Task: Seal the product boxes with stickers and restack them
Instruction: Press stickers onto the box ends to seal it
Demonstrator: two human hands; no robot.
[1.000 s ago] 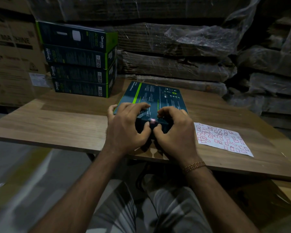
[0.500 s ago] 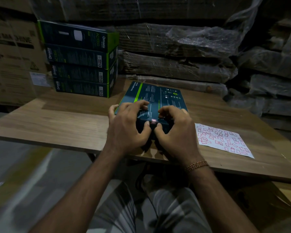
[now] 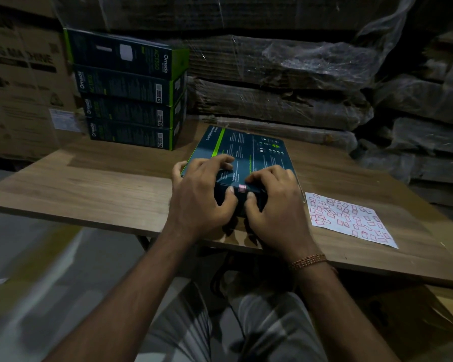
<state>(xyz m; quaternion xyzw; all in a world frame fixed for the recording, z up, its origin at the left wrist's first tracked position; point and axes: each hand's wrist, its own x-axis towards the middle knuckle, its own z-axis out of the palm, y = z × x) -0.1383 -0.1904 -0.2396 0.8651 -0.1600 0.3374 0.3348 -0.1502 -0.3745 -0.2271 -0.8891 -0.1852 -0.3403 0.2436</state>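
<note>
A dark teal product box [image 3: 246, 147] with a green stripe lies flat on the wooden table [image 3: 102, 189], its near edge towards me. A small pink sticker [image 3: 242, 188] sits on that near edge, folded over the corner. My left hand [image 3: 202, 197] grips the box's near left part, fingers curled over the top and thumb pressing beside the sticker. My right hand [image 3: 275, 205] grips the near right part the same way, its thumb on the sticker's other side. A stack of several like boxes [image 3: 131, 92] stands at the table's back left.
A white sheet of pink stickers [image 3: 348, 218] lies on the table to the right of the box. Shrink-wrapped flattened cardboard [image 3: 285, 74] is piled behind the table. A large brown carton [image 3: 19, 82] stands at the left. My knees show below the table's front edge.
Both hands stay on the box's near edge with thumbs beside the sticker. Only the view has shifted slightly.
</note>
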